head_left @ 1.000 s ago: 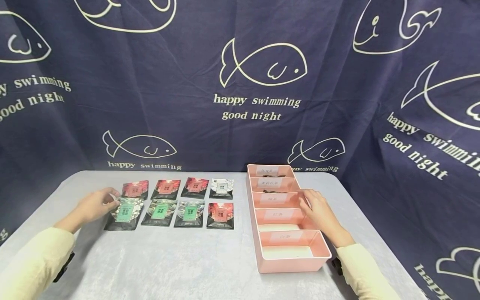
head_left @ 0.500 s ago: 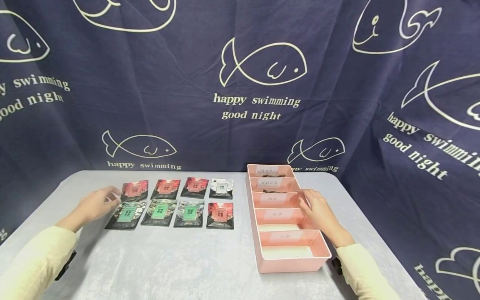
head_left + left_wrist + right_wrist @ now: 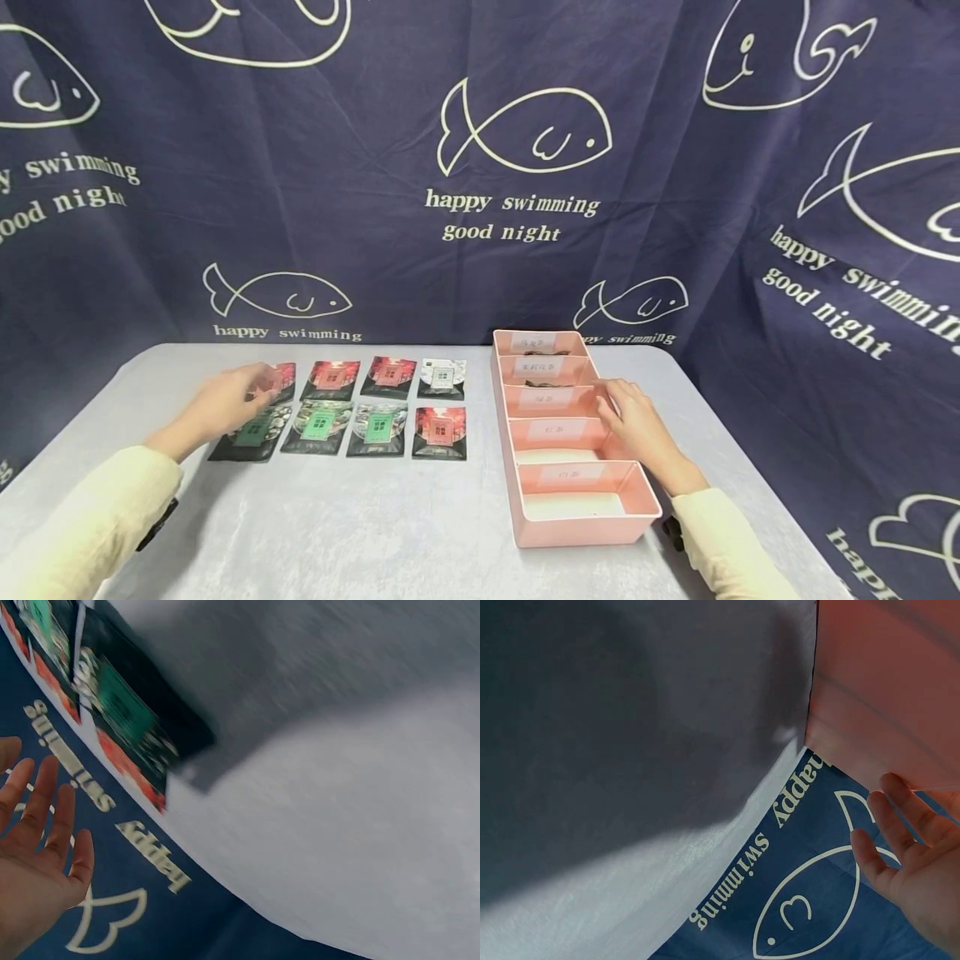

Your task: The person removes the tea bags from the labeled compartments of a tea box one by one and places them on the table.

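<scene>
My left hand hovers over the left end of two rows of dark tea packets, with nothing in its grasp. In the left wrist view its fingers are spread and relaxed. It partly covers a red-topped tea packet in the back row and a green-labelled packet in the front row. My right hand rests at the right rim of a long pink divided box. The right wrist view shows its loosely bent fingers right by the box's outer wall.
More packets lie alongside: green-labelled ones, red ones and a white one. Paper labels mark the box's compartments; dark packets show in the two farthest. A navy fish-print curtain hangs behind the grey-white table.
My left hand has moved right from beside the packets to above the leftmost ones. The front-left packet, tilted up at first, lies flat. My right hand has stayed at the box rim.
</scene>
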Demonstrator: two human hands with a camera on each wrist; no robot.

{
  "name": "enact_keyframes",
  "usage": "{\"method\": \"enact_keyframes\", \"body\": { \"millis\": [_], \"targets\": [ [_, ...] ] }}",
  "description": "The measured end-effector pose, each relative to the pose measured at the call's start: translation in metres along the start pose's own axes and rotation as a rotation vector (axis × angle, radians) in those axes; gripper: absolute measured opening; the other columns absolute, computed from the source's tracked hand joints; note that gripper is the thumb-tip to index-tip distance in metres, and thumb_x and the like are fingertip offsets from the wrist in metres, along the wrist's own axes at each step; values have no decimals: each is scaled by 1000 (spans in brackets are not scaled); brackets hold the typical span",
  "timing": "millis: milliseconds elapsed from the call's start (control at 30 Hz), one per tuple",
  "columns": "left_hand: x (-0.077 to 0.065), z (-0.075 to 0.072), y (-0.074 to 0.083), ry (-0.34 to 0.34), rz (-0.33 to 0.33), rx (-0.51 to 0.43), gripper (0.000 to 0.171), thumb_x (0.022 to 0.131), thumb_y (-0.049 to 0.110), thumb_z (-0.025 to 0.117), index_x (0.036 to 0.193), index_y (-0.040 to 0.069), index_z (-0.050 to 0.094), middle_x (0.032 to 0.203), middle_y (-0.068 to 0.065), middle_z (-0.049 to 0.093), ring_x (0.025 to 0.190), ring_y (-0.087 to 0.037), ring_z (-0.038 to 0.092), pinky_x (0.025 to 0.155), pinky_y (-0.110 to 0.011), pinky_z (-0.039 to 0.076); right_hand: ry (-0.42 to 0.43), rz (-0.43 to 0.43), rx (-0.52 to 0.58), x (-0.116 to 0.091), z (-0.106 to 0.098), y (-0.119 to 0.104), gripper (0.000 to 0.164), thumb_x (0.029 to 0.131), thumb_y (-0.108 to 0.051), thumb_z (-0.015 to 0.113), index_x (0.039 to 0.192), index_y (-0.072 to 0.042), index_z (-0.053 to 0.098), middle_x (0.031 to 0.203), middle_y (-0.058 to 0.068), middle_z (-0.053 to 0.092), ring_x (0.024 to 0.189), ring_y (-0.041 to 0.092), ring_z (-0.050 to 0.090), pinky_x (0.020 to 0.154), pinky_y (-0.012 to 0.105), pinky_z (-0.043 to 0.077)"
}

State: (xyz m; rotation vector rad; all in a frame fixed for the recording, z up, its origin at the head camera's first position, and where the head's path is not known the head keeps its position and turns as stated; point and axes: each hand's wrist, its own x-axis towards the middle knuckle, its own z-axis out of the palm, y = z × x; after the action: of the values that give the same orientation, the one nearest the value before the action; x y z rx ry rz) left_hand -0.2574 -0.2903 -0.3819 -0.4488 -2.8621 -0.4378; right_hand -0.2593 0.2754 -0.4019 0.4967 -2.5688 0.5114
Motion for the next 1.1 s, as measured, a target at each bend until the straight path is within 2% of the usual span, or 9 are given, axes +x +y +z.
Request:
{"method": "enact_keyframes", "body": {
  "millis": [200,267,367,467,600,700,800,967,1100],
  "targets": [
    [8,7,25,34,70,12,24,83,16,61,102,2,60,85,-9,66,79,-29,62,71,-49,46,7,-4,0,0,0,-1,25,85,-10,56,107,2,59,98,17,62,93,35,54,82,51,42],
    [11,11,32,35,96,17,20,82,16,61,100,6,61,84,-4,66,80,-26,62,71,-49,45,9,-6,-2,0,0,-1,24,85,-10,56,106,2,59,98,17,61,93,35,54,82,51,42],
    [15,15,43,34,131,37,21,82,18,62,100,7,61,85,-4,66,82,-28,62,72,-49,46,10,-6,-6,0,-1,-1,24,85,-10,56,106,1,59,98,16,61,93,35,54,82,51,42],
    [19,21,54,21,151,46,32,83,20,62,109,2,59,96,-11,66,91,-33,61,79,-53,44,11,-6,-8,0,-1,-2,24,85,-10,56,106,1,59,98,16,61,93,35,54,81,51,41],
    [25,30,69,-1,165,10,35,84,22,62,114,5,57,105,-12,65,99,-34,59,86,-57,38,9,-2,-3,0,-2,-2,25,85,-10,56,107,1,59,99,16,61,93,35,54,81,51,42],
    [31,36,82,-6,196,-18,27,84,22,63,109,11,59,100,-6,65,97,-29,58,85,-56,38,6,3,0,-1,-1,-1,26,85,-10,56,108,1,59,99,17,61,93,35,54,81,51,42],
    [37,41,95,1,227,1,27,84,24,63,108,12,59,95,-2,64,97,-28,57,84,-54,39,9,-1,-5,-1,-1,-1,26,85,-9,56,108,1,59,99,17,62,92,35,55,81,51,42],
    [47,48,117,-6,257,29,33,85,28,61,114,10,58,98,-2,64,100,-28,56,87,-53,38,30,-19,-15,0,0,-2,23,84,-8,56,104,2,60,97,17,62,91,36,55,80,50,43],
    [55,54,135,-10,283,10,26,86,27,60,109,14,59,98,0,64,98,-24,56,88,-54,37,44,-24,-7,0,-1,-3,22,83,-8,56,103,3,60,96,17,62,90,36,55,80,50,43]
  ]
}}
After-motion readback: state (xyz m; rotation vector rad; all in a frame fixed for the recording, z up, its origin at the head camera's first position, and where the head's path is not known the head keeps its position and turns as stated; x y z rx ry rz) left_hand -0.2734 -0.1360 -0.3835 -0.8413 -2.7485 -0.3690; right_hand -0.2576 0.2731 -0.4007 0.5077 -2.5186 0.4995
